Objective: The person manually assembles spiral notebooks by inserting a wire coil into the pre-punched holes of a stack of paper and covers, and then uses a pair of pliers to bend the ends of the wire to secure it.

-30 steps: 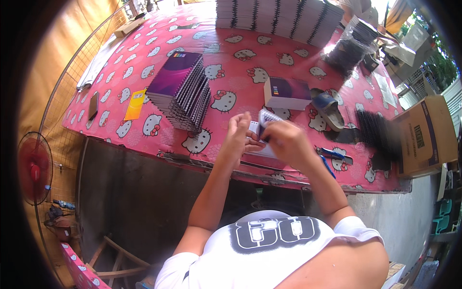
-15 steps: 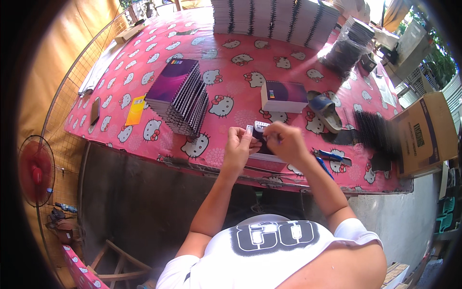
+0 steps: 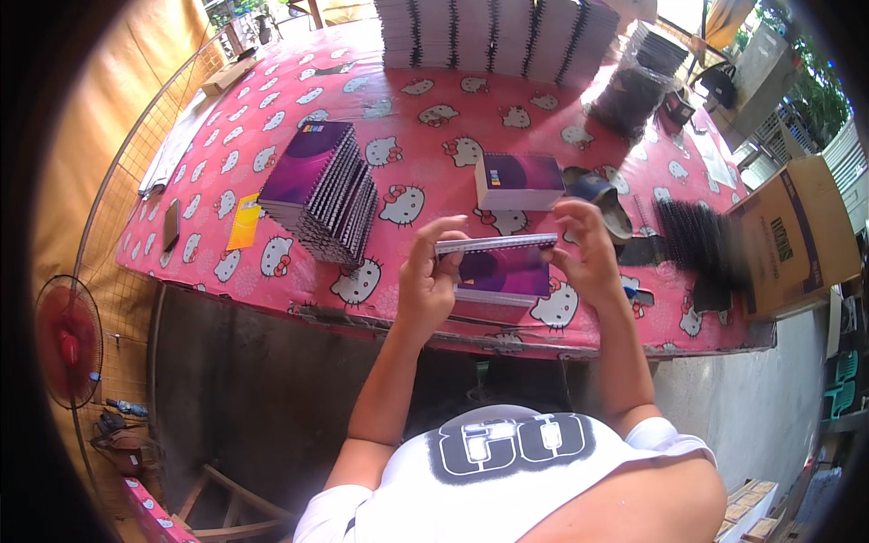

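Observation:
A thin small notebook (image 3: 498,242) with a white edge and purple cover is held nearly edge-on above the table's near side. My left hand (image 3: 429,271) grips its left end, thumb in front and index finger raised. At its right end is my right hand (image 3: 588,253), fingers curved round the corner and thumb against it. Just below lies a block of purple-covered notebooks (image 3: 502,281), partly hidden by the held one. Another purple-covered block (image 3: 520,181) sits a little farther off. To the left stands a tall stack of spiral-bound purple notebooks (image 3: 317,190).
Right of my hands are a blue slipper (image 3: 602,199), a blue-handled tool (image 3: 638,294), black binding coils (image 3: 697,240) and a cardboard box (image 3: 792,240). Large bound stacks (image 3: 493,36) stand at the back. A yellow card (image 3: 243,222) and a phone-like object (image 3: 171,224) lie left.
My hands have moved apart to opposite ends of the notebook, which now lies level between them. The right hand has risen and shifted right. The whole view has shifted slightly.

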